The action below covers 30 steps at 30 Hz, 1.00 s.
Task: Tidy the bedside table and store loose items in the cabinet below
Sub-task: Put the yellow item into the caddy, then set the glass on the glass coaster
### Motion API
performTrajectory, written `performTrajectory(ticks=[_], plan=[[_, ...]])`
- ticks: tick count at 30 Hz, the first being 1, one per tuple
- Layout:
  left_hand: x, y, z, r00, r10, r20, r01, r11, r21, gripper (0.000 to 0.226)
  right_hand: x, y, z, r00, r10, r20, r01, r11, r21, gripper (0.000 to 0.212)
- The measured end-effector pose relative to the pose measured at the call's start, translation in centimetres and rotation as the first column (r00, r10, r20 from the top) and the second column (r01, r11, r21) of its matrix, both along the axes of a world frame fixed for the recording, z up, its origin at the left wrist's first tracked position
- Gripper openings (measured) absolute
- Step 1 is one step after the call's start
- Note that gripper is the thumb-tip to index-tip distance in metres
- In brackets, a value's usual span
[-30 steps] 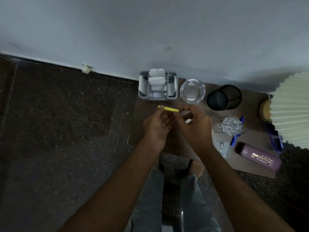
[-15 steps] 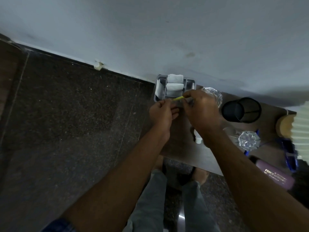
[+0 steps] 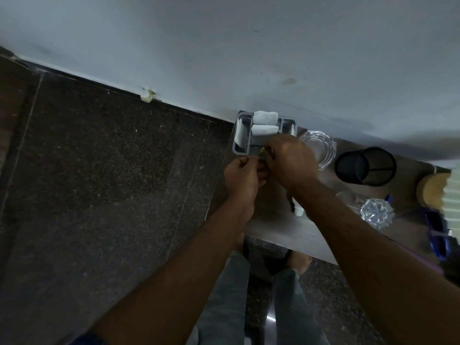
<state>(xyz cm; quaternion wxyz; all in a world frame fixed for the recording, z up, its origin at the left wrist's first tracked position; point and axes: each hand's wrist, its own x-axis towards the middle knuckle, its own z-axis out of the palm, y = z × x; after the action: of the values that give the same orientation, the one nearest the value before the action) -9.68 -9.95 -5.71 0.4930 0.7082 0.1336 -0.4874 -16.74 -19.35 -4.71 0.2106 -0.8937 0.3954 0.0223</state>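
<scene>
A grey compartment organiser (image 3: 238,143) with white folded packets stands at the back left corner of the brown bedside table (image 3: 278,230). My right hand (image 3: 290,160) hovers at its front edge, fingers closed on a thin yellow stick (image 3: 261,152) of which only a sliver shows. My left hand (image 3: 242,176) sits just left of it, fingers curled and touching the same stick's lower end. A small white cap (image 3: 299,212) lies on the table under my right wrist.
Along the wall stand a clear glass ashtray (image 3: 323,150), a black mesh cup (image 3: 366,165) and a wooden lamp base (image 3: 431,192). A crystal ornament (image 3: 377,212) and blue glasses (image 3: 438,235) lie to the right. Dark stone floor (image 3: 99,195) lies to the left.
Both hands have carried the yellow stick from mid-table back to the organiser's front compartment; more of the stick is now hidden by my fingers. The view has swung left.
</scene>
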Motion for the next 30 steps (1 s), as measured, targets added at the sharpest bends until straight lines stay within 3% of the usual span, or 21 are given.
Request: performTrajectory(ticks=[6,14,23,30], plan=[[0.0,0.1,0.3,1.0,-0.019,0.007,0.019,1.0,0.001,0.018,-0.2,-0.1,0.1,0.999,-0.032,0.008,0.032,0.999,-0.009,0.022],[-1.5,1.0,0.4,0.999,-0.017,-0.051,0.019,0.999,0.029,0.013,-4.6,1.5,1.4,0.912,-0.308,0.27,0.286,0.951,0.117,0.021],[-5.0,1.7,1.0,0.995,-0.049,-0.087,0.051,0.999,0.013,0.007,-8.0,4.4,1.4,0.906,-0.321,0.277,0.297,0.946,0.127,0.008],[-7.6,1.4,2.1,0.993,-0.083,-0.082,0.081,0.996,-0.029,0.014,-10.2,5.1,2.5,0.835,-0.423,0.353,0.386,0.906,0.172,0.006]])
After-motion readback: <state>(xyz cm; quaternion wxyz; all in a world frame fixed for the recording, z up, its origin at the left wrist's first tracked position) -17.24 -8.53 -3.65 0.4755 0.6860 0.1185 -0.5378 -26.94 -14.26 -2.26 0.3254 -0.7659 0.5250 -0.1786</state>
